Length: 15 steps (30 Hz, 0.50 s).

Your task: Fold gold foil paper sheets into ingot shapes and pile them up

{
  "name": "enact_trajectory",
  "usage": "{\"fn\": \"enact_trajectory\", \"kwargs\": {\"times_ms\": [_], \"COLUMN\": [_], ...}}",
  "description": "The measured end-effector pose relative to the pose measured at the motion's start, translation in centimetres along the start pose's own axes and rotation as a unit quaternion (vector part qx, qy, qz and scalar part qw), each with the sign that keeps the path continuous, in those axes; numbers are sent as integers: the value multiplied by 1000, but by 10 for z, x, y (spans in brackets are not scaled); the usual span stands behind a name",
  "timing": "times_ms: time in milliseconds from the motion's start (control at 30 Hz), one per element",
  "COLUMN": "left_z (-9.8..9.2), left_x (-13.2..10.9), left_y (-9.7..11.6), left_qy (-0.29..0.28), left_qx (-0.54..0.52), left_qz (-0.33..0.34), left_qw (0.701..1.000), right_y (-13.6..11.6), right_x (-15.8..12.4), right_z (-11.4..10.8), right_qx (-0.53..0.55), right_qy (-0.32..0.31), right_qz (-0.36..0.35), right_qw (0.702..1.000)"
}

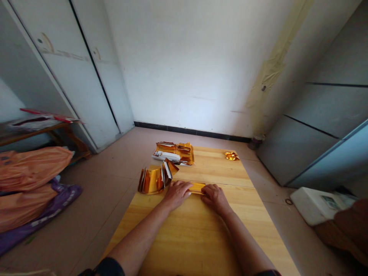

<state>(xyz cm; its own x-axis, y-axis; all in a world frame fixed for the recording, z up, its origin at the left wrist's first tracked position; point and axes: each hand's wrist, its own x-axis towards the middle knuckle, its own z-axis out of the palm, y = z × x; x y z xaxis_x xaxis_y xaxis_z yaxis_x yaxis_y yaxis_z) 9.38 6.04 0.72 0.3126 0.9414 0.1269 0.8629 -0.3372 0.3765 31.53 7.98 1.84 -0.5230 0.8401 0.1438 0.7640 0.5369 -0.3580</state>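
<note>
A small sheet of gold foil paper (197, 187) lies flat on the wooden table, stretched between my two hands. My left hand (178, 193) grips its left end, fingers curled over it. At its right end my right hand (215, 197) is closed on it in the same way, thumb toward the near edge. Just left of my left hand stands a fanned stack of gold foil paper (153, 181) with white edges showing. Behind that sits a larger bundle of gold foil sheets (185, 153) with white paper among them.
The wooden table (195, 237) reaches from me toward the white wall. A folded gold foil piece (231, 156) lies at its far right corner. Orange and purple bags (31, 168) are at left, a white box (313, 206) on the floor at right, and a grey fridge-like cabinet (313, 115) beyond.
</note>
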Motion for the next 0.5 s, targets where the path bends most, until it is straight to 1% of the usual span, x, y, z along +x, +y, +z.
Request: {"fn": "enact_trajectory", "kwargs": {"times_ms": [100, 233, 367, 500], "left_z": [0, 4, 9, 12], "left_x": [1, 9, 20, 26], "left_y": [2, 4, 6, 10], "left_qy": [22, 53, 73, 104], "left_qx": [-12, -19, 7, 10], "left_qz": [-17, -62, -111, -137], "left_qw": [1000, 996, 991, 985], "right_y": [1, 7, 5, -6], "right_x": [4, 13, 22, 26], "right_z": [2, 10, 18, 22], "right_qx": [11, 22, -21, -58], "right_qy": [11, 28, 53, 79], "right_qz": [23, 87, 152, 191], "right_qw": [1000, 996, 987, 977]}}
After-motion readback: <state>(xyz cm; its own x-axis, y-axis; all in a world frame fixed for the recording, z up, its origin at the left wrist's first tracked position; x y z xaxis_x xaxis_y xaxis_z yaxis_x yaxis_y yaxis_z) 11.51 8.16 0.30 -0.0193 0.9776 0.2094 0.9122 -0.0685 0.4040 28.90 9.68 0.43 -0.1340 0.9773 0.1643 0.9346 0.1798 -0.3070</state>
